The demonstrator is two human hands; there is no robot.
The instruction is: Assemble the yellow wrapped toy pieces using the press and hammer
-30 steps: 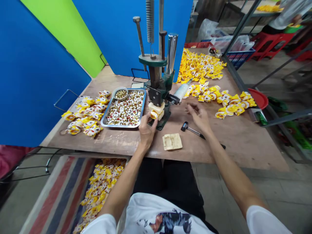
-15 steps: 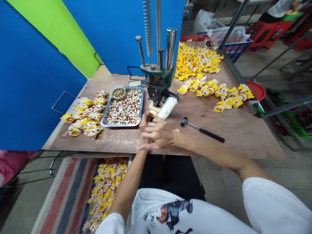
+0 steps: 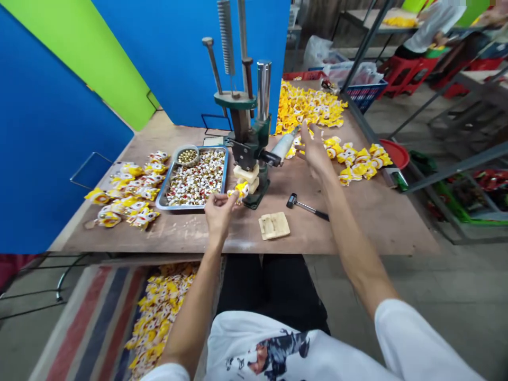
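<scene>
My left hand (image 3: 218,211) pinches a small yellow-and-white figure (image 3: 239,192) in front of the hand press (image 3: 246,137). Pale blocks (image 3: 246,174) sit under the press head. My right hand (image 3: 313,148) is raised beside the press's white-wrapped lever (image 3: 284,145), fingers apart, with nothing in it. A metal tray (image 3: 159,201) of small white, red and gold pieces lies left of the press, with a bowl of gold beads (image 3: 187,156) at its back corner. A pale grooved block (image 3: 274,226) lies near the table's front edge, close to a black-handled hammer (image 3: 305,205).
Yellow-and-white figures (image 3: 130,193) lie on the left of the table (image 3: 357,222). A large yellow pile (image 3: 309,108) and a loose row (image 3: 359,161) are at the right. Metal frame bars (image 3: 367,45) stand beyond; a person sits in the back right.
My hands have parted. The left now holds the figure up before the press; the right has moved up and right, opening near the lever. The pale grooved block has come into view.
</scene>
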